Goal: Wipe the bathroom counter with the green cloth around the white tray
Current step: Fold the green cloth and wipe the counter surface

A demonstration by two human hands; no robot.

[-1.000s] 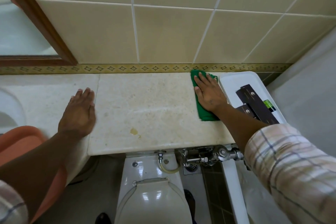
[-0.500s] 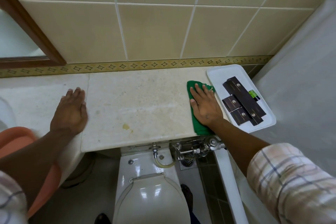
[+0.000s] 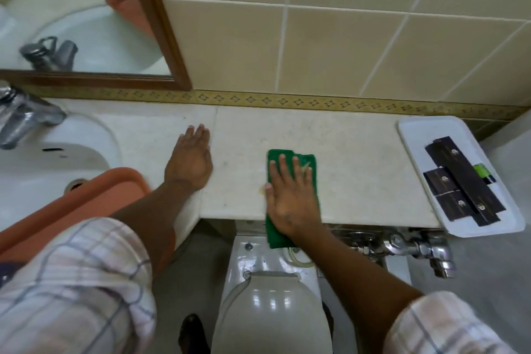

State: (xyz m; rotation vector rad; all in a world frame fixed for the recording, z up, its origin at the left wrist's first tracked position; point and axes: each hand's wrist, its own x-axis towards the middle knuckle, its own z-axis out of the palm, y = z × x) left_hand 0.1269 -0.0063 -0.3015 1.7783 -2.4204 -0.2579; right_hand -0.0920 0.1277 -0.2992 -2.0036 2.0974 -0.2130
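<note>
The green cloth lies flat on the pale stone counter, its near end hanging over the front edge. My right hand presses down on it with fingers spread, near the middle of the counter. My left hand rests flat on the counter to the left, holding nothing. The white tray sits at the counter's right end, well apart from the cloth, carrying several dark boxes and a small green item.
A white sink with a chrome tap is at the left, with an orange tub in front of it. A toilet and chrome pipework lie below the counter. A wood-framed mirror hangs on the tiled wall.
My right hand has slid the cloth leftward and toward the front edge, away from the tray. The view has swung left, bringing the sink and tap into sight. My left hand stays flat.
</note>
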